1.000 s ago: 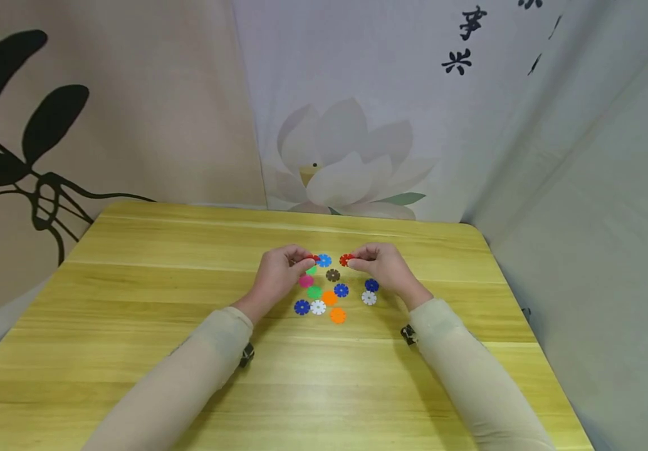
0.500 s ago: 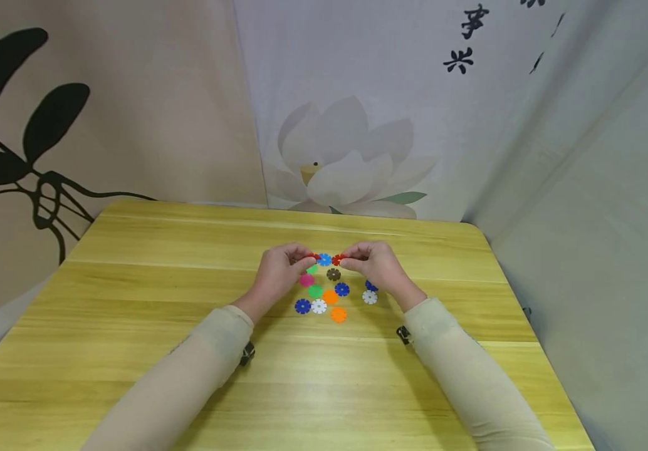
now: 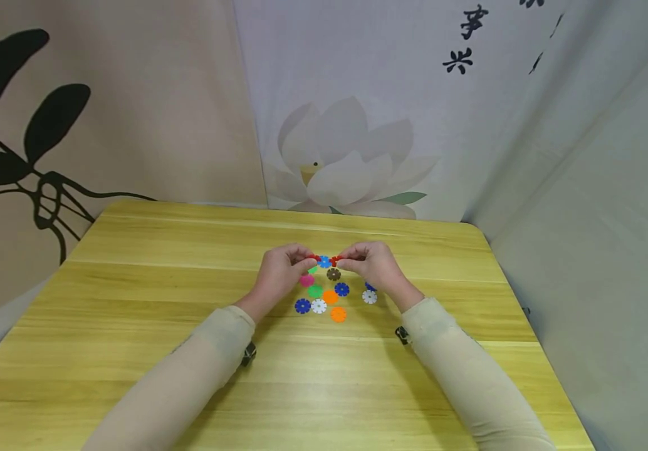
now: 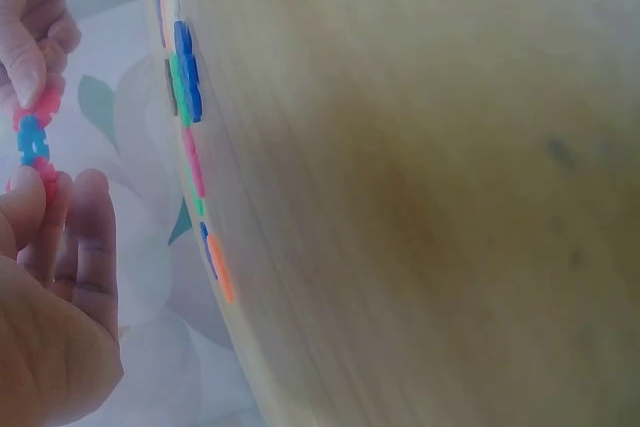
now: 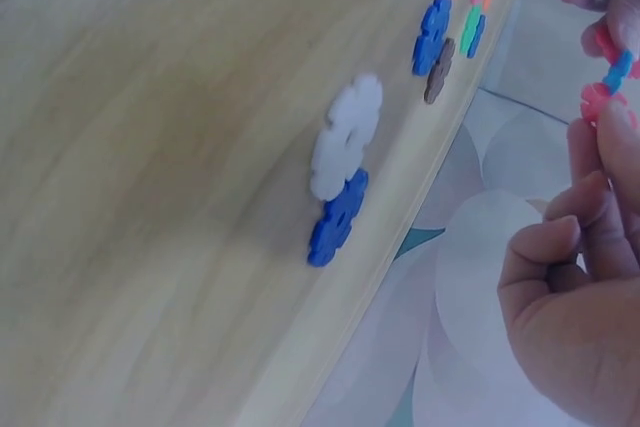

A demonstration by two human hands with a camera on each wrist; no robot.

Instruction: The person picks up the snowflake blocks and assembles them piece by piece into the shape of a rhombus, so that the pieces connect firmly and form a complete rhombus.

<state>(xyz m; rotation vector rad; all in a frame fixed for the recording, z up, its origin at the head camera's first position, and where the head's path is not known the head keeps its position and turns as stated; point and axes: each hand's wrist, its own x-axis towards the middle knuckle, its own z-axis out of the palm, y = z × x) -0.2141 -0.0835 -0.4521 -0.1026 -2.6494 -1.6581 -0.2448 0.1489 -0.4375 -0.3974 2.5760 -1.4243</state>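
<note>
My left hand (image 3: 280,268) pinches a red notched plastic disc (image 3: 315,257) between thumb and fingertips. A light blue notched disc (image 3: 324,262) joins onto that red one, standing out to its right. From the other side my right hand (image 3: 379,266) pinches a second red notched disc (image 5: 595,102), its edge right at the light blue disc (image 4: 33,140). The three form a short row between the hands, held above the table; the fingertips hide parts of both red discs.
Flat on the wooden table (image 3: 324,388), below the hands, lie several loose discs: brown (image 3: 333,274), pink (image 3: 307,280), green (image 3: 315,291), orange (image 3: 338,314), dark blue (image 3: 303,306) and white (image 5: 346,137). A printed curtain (image 3: 188,113) hangs behind the table.
My right hand has moved left, bringing its red disc from apart up to the light blue disc's edge. The left hand has hardly moved. The loose discs lie as before.
</note>
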